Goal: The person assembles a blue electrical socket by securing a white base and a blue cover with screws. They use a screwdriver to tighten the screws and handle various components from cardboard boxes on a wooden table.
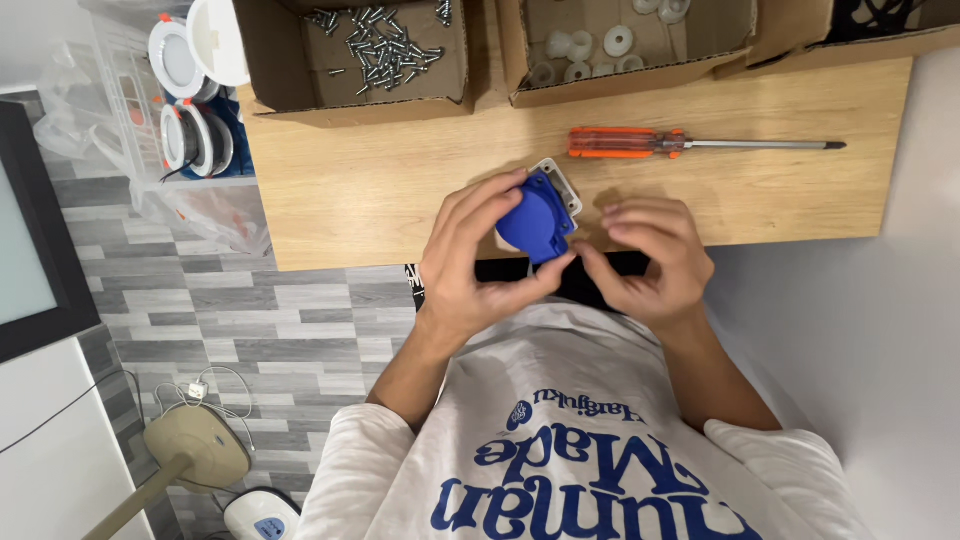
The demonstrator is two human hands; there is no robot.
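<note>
My left hand [470, 260] grips a blue plastic socket part with a white frame [540, 212], held just above the near edge of the wooden table [380, 190]. Its fingers wrap the left side and its thumb presses the lower edge. My right hand [645, 255] is beside the part on the right, fingers curled together, its fingertips close to the part's lower right corner. I cannot tell whether anything small is pinched in them.
An orange-handled screwdriver [690, 144] lies on the table beyond my hands. Behind it stand a cardboard box of screws [385, 45], a box of white plastic pieces [600, 45] and a third box [850, 30]. Round lamps in a bin [190, 90] sit at the left.
</note>
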